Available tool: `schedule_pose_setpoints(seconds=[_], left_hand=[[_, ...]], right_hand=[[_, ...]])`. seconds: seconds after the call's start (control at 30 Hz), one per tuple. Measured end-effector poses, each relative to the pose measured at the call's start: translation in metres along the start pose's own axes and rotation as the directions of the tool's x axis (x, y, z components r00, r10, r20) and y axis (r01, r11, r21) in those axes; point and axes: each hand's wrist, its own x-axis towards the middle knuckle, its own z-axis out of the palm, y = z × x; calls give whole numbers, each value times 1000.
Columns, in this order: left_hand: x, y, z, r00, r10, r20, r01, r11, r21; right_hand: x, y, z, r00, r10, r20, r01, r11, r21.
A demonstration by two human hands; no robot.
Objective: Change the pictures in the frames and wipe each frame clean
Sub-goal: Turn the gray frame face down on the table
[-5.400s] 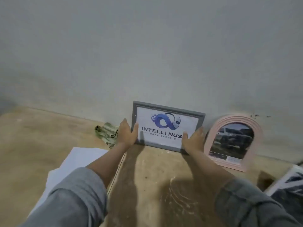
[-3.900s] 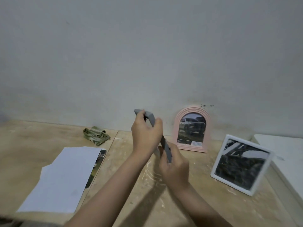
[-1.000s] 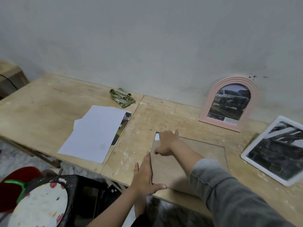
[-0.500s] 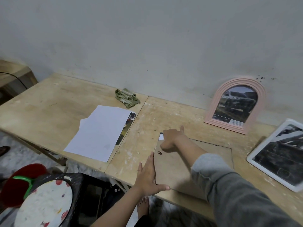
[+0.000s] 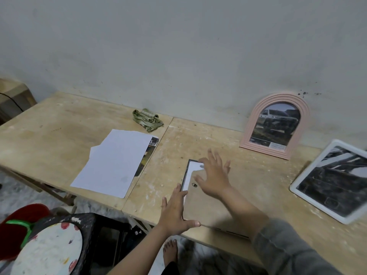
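Note:
The grey frame (image 5: 187, 168) lies face down near the table's front edge. Its brown backing board (image 5: 210, 210) is shifted, baring a white strip of the picture's back (image 5: 191, 174) at the left. My left hand (image 5: 175, 212) lies flat against the frame's left edge, fingers straight, thumb along the front side. My right hand (image 5: 213, 178) hovers spread over the board's far left corner, fingers straight. A stack of white sheets (image 5: 115, 161) lies to the left, with a printed picture (image 5: 148, 155) peeking out beneath. A crumpled green cloth (image 5: 148, 119) sits near the wall.
A pink arched frame (image 5: 275, 125) with a car picture leans on the wall at the right. A white square frame (image 5: 330, 180) leans at the far right. Below the table's front stand a paint-spattered stool (image 5: 51, 249) and a red bucket (image 5: 17, 225). My bare foot (image 5: 169, 253) shows on the floor.
The grey frame came off the wall and now lies face down. In the last second my right hand lifted from the corner clip and spread open, and the backing board shifted, baring more white.

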Motion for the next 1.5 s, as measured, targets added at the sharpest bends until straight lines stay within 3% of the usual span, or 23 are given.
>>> schedule_pose_setpoints(seconds=[0.07, 0.13, 0.23, 0.33, 0.47, 0.6, 0.8, 1.03, 1.5], left_hand=[[0, 1, -1, 1000, -1, 3, 1, 1000, 3], [-1, 4, -3, 1000, -7, 10, 7, 1000, 9], [-1, 7, -5, 998, -43, 41, 41, 998, 46], [2, 15, -5, 994, -94, 53, 84, 984, 155], [7, 37, -7, 995, -93, 37, 82, 969, 235], [10, 59, -5, 999, -23, 49, 20, 998, 53], [21, 70, -5, 964, -236, -126, 203, 951, -232], [36, 52, -26, 887, -424, -182, 324, 854, -408], [49, 12, -91, 842, -486, -236, 325, 804, -498]], right_hand=[[-28, 18, 2, 976, 150, -159, -139, 987, 79], [-59, 45, 3, 895, 373, -245, -334, 924, 186], [-99, 85, 2, 722, 645, -252, -578, 762, 293], [-122, 109, -6, 612, 758, -227, -680, 650, 340], [-132, 118, -15, 659, 741, -130, -643, 644, 414], [-135, 120, -25, 661, 750, -43, -630, 585, 511], [-133, 115, -33, 641, 767, 28, -627, 502, 596], [-124, 126, -22, 583, 795, 168, -662, 345, 665], [-83, 62, -15, 615, 769, 174, -606, 319, 729]])
